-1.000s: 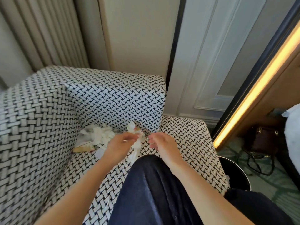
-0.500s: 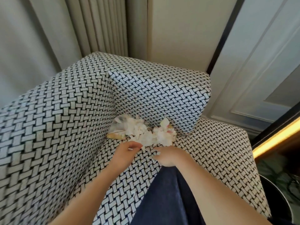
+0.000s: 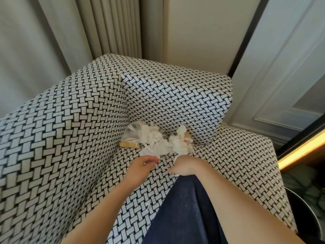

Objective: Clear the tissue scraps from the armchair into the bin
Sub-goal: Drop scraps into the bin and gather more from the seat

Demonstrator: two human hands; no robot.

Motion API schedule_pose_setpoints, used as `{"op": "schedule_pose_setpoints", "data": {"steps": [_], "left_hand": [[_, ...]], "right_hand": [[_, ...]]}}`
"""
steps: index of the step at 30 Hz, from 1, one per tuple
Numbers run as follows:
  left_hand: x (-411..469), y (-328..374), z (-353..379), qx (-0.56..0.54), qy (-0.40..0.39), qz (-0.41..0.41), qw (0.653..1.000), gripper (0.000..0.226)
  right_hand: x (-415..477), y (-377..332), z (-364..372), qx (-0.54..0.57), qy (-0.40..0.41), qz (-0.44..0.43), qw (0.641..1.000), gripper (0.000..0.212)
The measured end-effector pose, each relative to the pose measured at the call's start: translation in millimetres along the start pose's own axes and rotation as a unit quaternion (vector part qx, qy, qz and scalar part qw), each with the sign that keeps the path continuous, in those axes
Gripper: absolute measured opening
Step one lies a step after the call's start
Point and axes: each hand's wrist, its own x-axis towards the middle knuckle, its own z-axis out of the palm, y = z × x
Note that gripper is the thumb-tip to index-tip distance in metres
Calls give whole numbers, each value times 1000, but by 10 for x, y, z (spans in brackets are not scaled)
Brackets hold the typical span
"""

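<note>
I see the tissue scraps (image 3: 158, 141) heaped in the back seat corner of the armchair (image 3: 61, 138). The left hand (image 3: 143, 162) and right hand (image 3: 186, 166) sit at the heap's near edge with fingers curled. Whether either pinches a scrap I cannot tell.

The tissue scraps (image 3: 156, 140) lie in a white heap in the back corner of the seat of the armchair (image 3: 70, 138), which has a black-and-white woven cover; a flat yellowish piece (image 3: 130, 144) lies at the heap's left edge. The left hand (image 3: 142, 162) is just beside the heap with relaxed fingers; the right hand (image 3: 185, 166) is at its near edge, fingers curled under and hidden, so I cannot tell if it holds anything; a dark blue trouser leg (image 3: 184, 212) rests on the seat; the dark bin (image 3: 302, 219) stands beside the chair, at the lower right.
</note>
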Motion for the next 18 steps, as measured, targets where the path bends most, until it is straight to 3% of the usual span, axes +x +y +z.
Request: {"op": "schedule_pose_setpoints", "data": {"steps": [8,11,18], "left_hand": [[-22,-16,58,-52,15,-21,998,25],[-18,-23,102,-61,17,-24,998,25],[90,-2,224,13,60,41,997,31]], "right_hand": [[-158,90,59,161,189,-87,965,34],[-177,146,87,201,281,-96,933,13],[-209,207,159,264,459,-122,840,8]]}}
